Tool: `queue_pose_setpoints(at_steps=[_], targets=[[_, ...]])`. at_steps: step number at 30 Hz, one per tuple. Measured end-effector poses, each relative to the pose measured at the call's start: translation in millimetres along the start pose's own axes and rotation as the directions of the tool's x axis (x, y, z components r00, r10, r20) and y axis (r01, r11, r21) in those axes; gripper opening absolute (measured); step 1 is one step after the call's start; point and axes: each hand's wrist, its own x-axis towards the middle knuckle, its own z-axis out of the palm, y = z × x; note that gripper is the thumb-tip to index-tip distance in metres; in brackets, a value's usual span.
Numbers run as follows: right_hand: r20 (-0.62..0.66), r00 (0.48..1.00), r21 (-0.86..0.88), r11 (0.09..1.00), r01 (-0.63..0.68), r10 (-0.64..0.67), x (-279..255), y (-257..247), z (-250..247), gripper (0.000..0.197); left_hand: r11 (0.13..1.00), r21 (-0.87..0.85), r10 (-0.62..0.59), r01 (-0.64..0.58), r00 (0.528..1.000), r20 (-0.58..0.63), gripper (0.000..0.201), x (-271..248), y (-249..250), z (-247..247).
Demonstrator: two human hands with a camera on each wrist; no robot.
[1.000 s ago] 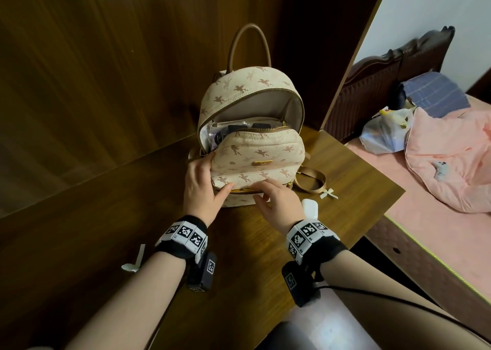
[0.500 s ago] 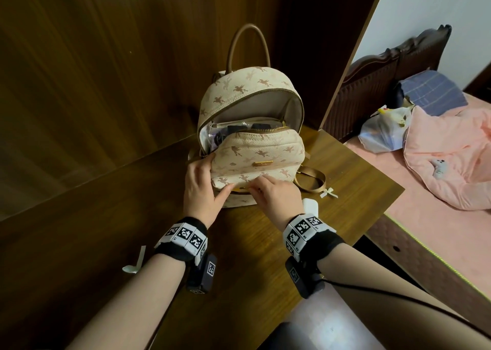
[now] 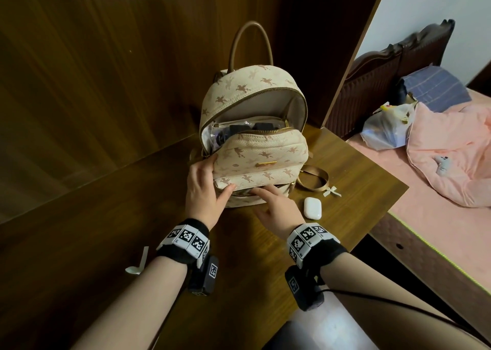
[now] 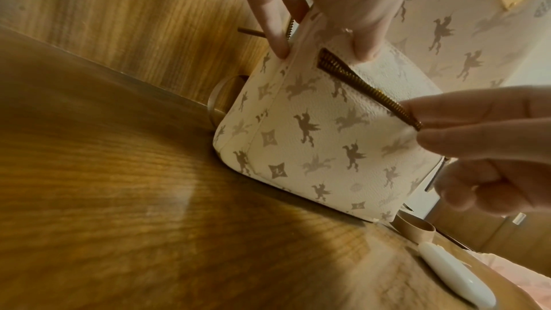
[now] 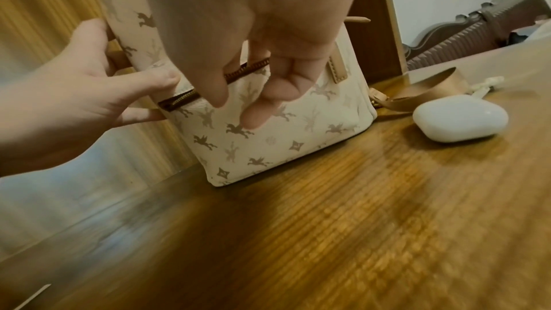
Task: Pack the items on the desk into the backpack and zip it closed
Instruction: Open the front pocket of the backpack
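A: Head view: the backpack [image 3: 255, 147] stands upright on the wooden desk [image 3: 132, 216] against the panelled wall, long axis vertical, front facing the person. It is pebbled cream leather printed with tan winged horses, domed on top, with a brown loop handle [image 3: 251, 44]. The main compartment gapes open; dark items in clear plastic sit inside.

B: And the hands?

A: The left hand [image 3: 203, 190] clasps the bag's lower left corner, thumb across the front, fingers curled round the side. The right hand [image 3: 276, 206] has its fingertips at the brass-toothed front pocket zipper [image 4: 369, 90]; whether they pinch the pull, I cannot tell.

B: Anything beside it?

A: A smooth, rounded white earbuds case [image 3: 312, 207] lies flat on the desk just right of the bag, near a tan strap [image 3: 316, 179] and a small cream bow [image 3: 331, 191].
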Motion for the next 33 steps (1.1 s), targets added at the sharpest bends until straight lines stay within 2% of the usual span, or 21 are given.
queue_pose_setpoints(at_steps=[5, 12, 16, 27, 33], targets=[[0.083, 0.996, -0.037, 0.999, -0.034, 0.037, 9, -1, -5, 0.047, 1.000, -0.006, -0.004, 0.004, 1.000, -0.003, 0.079, 0, 0, 1], [-0.041, 0.999, -0.042, 0.999, 0.021, -0.022, -11, -3, 6, 0.055, 1.000, -0.005, 0.002, -0.003, 1.000, -0.021, 0.079, 0, 0, 1], [-0.028, 0.999, -0.040, 0.999, 0.024, -0.025, -16, -5, 11, 0.060, 1.000, -0.021, 0.009, -0.010, 0.999, -0.053, 0.079, -2, -1, 5], [0.049, 0.995, -0.058, 0.994, -0.088, 0.091, 9, -8, 11, 0.053, 1.000, -0.020, 0.014, -0.016, 0.998, -0.065, 0.079, -1, -1, 6], [0.002, 0.995, -0.046, 0.994, -0.100, 0.100, 9, -8, 14, 0.048, 1.000, -0.017, 0.008, -0.009, 0.998, -0.068, 0.078, -2, -2, 8]])
